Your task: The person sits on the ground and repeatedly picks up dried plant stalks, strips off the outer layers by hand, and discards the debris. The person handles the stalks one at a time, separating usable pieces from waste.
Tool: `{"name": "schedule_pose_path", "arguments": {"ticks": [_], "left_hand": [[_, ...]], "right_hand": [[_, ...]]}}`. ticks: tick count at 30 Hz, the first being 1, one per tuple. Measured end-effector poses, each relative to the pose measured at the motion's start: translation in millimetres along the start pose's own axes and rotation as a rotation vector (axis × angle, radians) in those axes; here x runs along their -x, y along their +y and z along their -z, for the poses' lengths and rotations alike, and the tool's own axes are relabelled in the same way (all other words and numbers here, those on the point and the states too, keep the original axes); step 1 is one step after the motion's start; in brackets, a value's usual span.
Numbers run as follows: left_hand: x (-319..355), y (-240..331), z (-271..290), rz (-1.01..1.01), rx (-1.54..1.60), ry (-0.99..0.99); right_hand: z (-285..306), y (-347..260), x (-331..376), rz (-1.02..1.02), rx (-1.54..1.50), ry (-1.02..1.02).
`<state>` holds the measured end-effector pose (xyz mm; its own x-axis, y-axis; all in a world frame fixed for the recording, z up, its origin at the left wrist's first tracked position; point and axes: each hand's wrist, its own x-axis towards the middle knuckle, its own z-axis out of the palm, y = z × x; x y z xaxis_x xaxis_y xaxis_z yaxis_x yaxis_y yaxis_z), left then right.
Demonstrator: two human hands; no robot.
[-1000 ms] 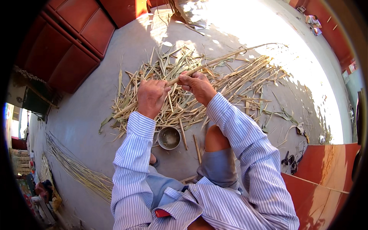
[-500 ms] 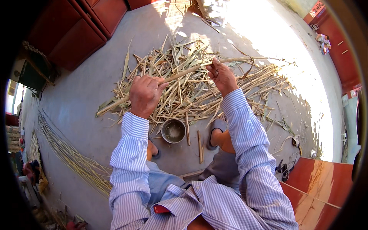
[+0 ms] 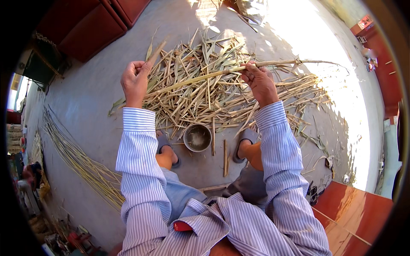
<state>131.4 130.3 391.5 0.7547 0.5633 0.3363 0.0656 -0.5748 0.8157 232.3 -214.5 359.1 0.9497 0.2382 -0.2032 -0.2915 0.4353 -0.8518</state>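
Observation:
My right hand (image 3: 259,83), closed in a pinch, grips a long dry stalk (image 3: 200,79). The stalk's thin, bent tip reaches far to the right, and its thicker end slopes down left toward my left wrist, where it is partly hidden. Away from the stalk, my left hand (image 3: 136,81) is closed on a tan dry husk strip (image 3: 159,50), which sticks up from the fingers and is a little blurred. Below both hands lies a heap of dry stalks, husks and leaves (image 3: 192,91) on the floor.
A round metal bowl (image 3: 197,138) with murky contents stands between my feet. Thin greenish canes (image 3: 77,160) lie in a bundle at left. Dark red furniture (image 3: 92,32) stands at far left, and red-brown tiles (image 3: 350,209) show at lower right.
My left hand has come off the stalk and moved up and left, now with a husk strip in it. My right hand, still on the stalk, has shifted slightly right.

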Motion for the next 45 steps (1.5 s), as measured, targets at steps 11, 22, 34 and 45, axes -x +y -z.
{"name": "schedule_pose_path", "arguments": {"ticks": [11,22,34,45], "left_hand": [[51,51,-61,-0.655,-0.402,-0.496],[34,7,18,-0.464,-0.375,-0.376],[54,45,-47,-0.667,-0.222,-0.215],[26,-6,44,-0.440,-0.403,-0.328]], "right_hand": [[-49,34,16,-0.168,-0.069,-0.084],[1,-5,-11,-0.005,-0.133,0.036],[-46,30,7,-0.003,-0.124,0.028],[25,-2,-21,0.075,-0.173,0.261]]}}
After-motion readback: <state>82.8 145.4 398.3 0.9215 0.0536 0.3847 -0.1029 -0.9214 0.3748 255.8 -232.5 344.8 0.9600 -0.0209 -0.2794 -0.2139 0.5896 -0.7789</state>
